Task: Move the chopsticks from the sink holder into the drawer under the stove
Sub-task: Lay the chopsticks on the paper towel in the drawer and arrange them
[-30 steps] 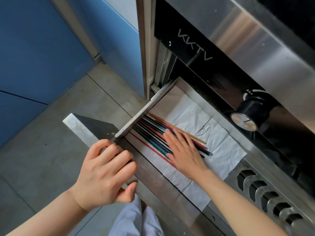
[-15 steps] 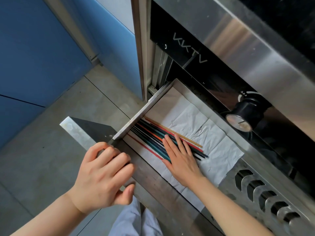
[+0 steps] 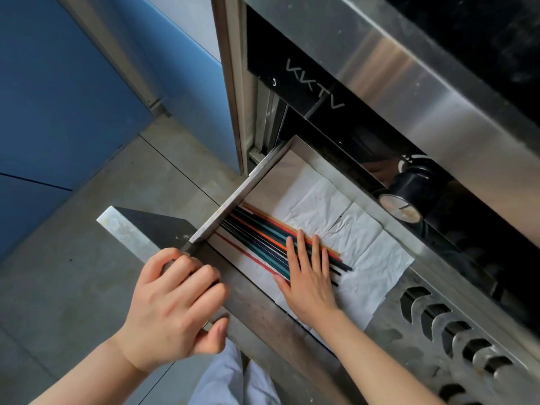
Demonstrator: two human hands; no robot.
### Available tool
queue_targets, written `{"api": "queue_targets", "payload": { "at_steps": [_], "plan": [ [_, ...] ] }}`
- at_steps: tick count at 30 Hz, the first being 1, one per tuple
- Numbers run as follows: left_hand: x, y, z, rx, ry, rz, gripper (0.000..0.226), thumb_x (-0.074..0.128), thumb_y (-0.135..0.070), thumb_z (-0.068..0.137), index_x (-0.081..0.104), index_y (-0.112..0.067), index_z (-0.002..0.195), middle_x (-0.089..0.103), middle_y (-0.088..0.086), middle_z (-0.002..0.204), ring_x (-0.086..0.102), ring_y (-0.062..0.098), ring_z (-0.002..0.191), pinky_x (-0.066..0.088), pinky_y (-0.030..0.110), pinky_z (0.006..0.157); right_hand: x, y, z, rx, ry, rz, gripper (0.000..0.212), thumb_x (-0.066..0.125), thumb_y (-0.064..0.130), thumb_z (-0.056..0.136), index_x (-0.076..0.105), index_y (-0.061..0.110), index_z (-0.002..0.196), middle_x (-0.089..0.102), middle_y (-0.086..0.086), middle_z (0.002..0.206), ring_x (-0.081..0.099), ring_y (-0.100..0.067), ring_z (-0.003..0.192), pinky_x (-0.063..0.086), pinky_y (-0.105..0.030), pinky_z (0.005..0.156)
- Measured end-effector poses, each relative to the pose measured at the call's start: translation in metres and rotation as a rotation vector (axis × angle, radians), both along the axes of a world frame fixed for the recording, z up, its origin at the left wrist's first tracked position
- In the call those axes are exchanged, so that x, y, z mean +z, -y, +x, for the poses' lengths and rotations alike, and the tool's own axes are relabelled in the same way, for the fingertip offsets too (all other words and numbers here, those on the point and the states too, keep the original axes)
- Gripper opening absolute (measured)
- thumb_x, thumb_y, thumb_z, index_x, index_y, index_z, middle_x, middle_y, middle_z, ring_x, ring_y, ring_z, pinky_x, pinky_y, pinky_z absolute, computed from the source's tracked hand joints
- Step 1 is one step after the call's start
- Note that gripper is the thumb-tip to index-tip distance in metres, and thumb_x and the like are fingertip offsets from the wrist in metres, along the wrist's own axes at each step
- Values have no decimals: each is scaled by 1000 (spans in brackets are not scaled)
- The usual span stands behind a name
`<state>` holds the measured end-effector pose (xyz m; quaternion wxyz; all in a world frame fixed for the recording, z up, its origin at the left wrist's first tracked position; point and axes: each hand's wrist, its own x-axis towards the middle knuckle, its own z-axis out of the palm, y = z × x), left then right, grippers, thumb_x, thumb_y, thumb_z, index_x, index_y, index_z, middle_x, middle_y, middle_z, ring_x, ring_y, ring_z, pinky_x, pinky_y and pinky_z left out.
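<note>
The steel drawer (image 3: 233,197) under the stove stands pulled out, and the chopsticks (image 3: 263,238) lie inside it in a loose flat bundle along its left wall, red, orange, teal, dark and pale wooden ones side by side on a sheet of crumpled white paper (image 3: 365,244) that lines the bottom. The person's right hand (image 3: 308,282) lies flat on the near ends of the bundle, fingers straight and slightly spread, palm down, pressing rather than gripping. The left hand (image 3: 172,302) is curled over the top edge of the drawer front (image 3: 131,226), fingers wrapped over the rim and thumb tucked below, holding it. Just above the drawer a black knob (image 3: 409,191) sticks out of the stove's dark panel, which carries the letters VKTV. A grey tiled floor (image 3: 73,273) and blue cabinet doors (image 3: 58,97) lie to the left.
</note>
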<state>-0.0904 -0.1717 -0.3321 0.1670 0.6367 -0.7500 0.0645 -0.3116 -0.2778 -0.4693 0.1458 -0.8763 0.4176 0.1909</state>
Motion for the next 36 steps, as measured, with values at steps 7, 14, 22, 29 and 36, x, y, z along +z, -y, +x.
{"api": "queue_targets", "payload": {
  "at_steps": [7,14,22,29,36],
  "plan": [
    [0,0,-1,3,2,-6,48,33,-37,87,63,-11,61,62,7,69,47,29,59,40,39,70,4,2,37,226,99,21,76,29,52,94,6,8,152,10,-9,160,2,-30,147,14,-53,117],
    [1,1,-2,6,-19,1,47,34,-36,86,63,-11,60,62,6,67,50,29,54,43,39,67,8,14,-2,168,113,83,68,22,49,98,-1,16,152,0,2,161,-8,-22,148,9,-47,120],
    [0,0,-2,9,-9,-5,47,33,-35,86,63,-12,59,62,6,67,51,30,54,42,39,68,6,37,33,224,240,154,59,28,41,96,18,20,151,18,6,159,-7,-14,148,4,-42,120],
    [0,0,-2,8,-9,1,47,34,-36,86,63,-12,59,62,6,68,51,30,55,41,40,71,5,37,33,343,193,22,58,22,40,98,13,19,152,10,3,161,-3,-21,148,5,-41,118],
    [-1,0,-1,15,-5,-11,46,34,-36,86,63,-12,59,63,6,69,49,29,59,41,40,71,-6,46,61,411,165,32,58,27,47,97,18,25,150,24,1,157,7,-27,148,9,-48,117]
  ]
}}
